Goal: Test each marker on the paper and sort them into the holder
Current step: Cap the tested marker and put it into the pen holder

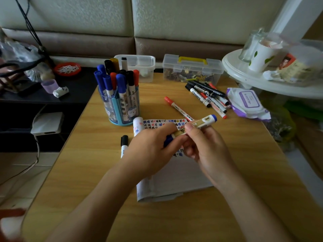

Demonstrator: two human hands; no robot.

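Centre frame, one blue marker (201, 122) sits above the paper (176, 179), fingers of the left hand (151, 147) curled round its lower end, fingers of the right hand (208, 147) pinching its barrel. Upper left, one holder (120, 110) carries roughly ten markers (121, 81); one red marker (178, 107) lies loose.

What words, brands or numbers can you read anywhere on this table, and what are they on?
Nothing reads with certainty.
Blue marker, held: tan label, print blurred.
Red marker lying alone: print and barcode too small.
Marker pile: labels blurred.
Wipes pack: purple label, unreadable.
Paper: coloured handwritten marks, too small to read.
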